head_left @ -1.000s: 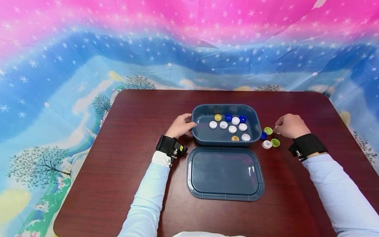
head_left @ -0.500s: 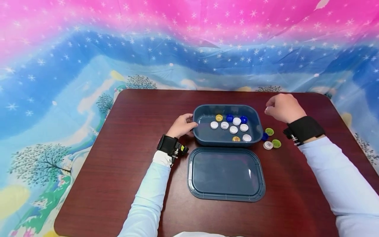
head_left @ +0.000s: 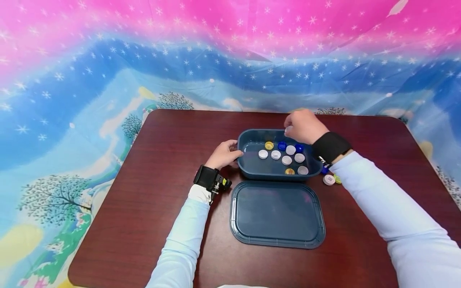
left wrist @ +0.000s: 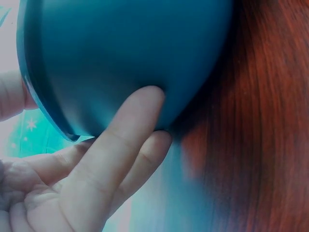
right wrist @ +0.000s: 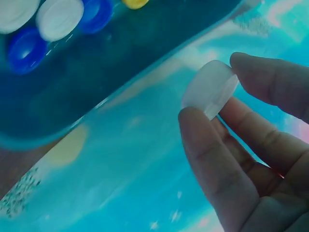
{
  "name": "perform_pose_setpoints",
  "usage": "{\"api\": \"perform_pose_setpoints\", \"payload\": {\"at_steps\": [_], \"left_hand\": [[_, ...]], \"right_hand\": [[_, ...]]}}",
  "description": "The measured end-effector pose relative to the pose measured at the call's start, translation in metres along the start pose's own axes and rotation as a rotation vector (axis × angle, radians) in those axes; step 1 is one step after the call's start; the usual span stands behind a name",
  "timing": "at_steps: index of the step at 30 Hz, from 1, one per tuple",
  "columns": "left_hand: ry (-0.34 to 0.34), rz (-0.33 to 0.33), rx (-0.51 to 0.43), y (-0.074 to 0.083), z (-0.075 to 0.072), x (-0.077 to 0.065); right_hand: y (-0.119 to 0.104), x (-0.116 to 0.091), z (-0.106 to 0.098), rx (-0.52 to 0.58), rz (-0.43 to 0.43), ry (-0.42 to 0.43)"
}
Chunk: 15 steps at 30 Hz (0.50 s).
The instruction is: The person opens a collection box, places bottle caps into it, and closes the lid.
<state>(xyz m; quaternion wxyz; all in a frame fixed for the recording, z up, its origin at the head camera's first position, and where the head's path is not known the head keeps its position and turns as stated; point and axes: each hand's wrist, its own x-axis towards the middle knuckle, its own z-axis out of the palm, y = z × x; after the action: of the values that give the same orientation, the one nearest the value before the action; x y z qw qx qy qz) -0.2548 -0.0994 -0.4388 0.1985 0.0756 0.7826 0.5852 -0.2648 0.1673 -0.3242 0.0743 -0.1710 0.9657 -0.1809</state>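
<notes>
A dark blue-grey plastic container (head_left: 259, 175) stands on the table, with several white, blue and yellow bottle caps inside. My left hand (head_left: 224, 155) grips its left end, thumb over the rim and fingers against the outer wall (left wrist: 111, 58). Above the container's back right part, my right hand (head_left: 306, 127) pinches a white bottle cap (right wrist: 210, 88) between thumb and fingers. In the right wrist view that cap is held on its edge, apart from the container. Beyond the right end lie a few loose caps, including a white cap (head_left: 329, 180), partly hidden by my right arm.
A matching lid (head_left: 277, 214) lies flat just in front of the container. Both rest on a dark red wooden table (head_left: 144, 208). A patterned cloth (head_left: 201, 60) hangs behind the table.
My right hand has lifted the white bottle cap from beside the loose caps and carried it left over the container. The left hand keeps its grip on the container.
</notes>
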Motion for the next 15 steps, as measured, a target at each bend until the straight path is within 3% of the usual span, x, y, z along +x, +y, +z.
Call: {"api": "perform_pose_setpoints", "payload": {"at_steps": [10,15], "left_hand": [[0.014,-0.006,0.0,-0.001,0.0,0.001],[0.019,-0.018,0.003,0.0,0.001,0.001]], "right_hand": [[-0.02,0.038,0.038,0.037,-0.172,-0.13],[-0.026,0.048,0.056,0.035,-0.217,-0.184]]}}
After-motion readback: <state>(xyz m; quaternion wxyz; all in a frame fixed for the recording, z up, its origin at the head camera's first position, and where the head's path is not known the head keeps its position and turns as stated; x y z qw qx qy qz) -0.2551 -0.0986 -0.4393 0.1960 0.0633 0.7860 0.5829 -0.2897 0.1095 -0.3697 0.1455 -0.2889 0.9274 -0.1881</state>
